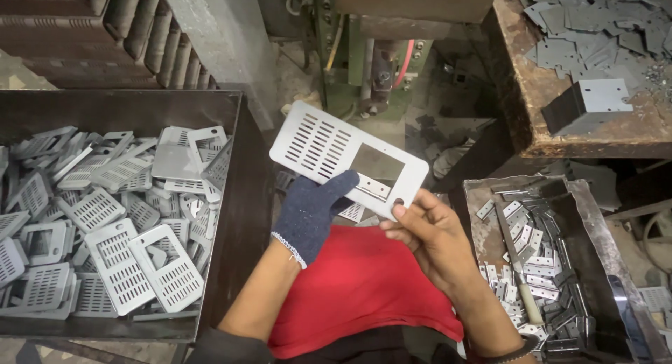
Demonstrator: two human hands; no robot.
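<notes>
1. Slotted grey plate (348, 157) held above red-clothed lap.
2. Gloved left hand (313, 211): fingers gripping plate's lower edge.
3. Bare right hand (428, 234): fingers pinching plate's corner.
4. Bin (231, 217) of like plates at left; tray (595, 224) of small brackets at right.

Dim workshop light falls from above, fairly even and cool. The slotted metal plate (348, 157) at centre catches the most brightness, with a soft sheen but no hard glare. Deep shadow fills the bin wall (241, 217) and the machine (371, 49) at 12 o'clock. Focus is sharp centrally; towards 3 and 9 o'clock the edges bend slightly and soften.
</notes>
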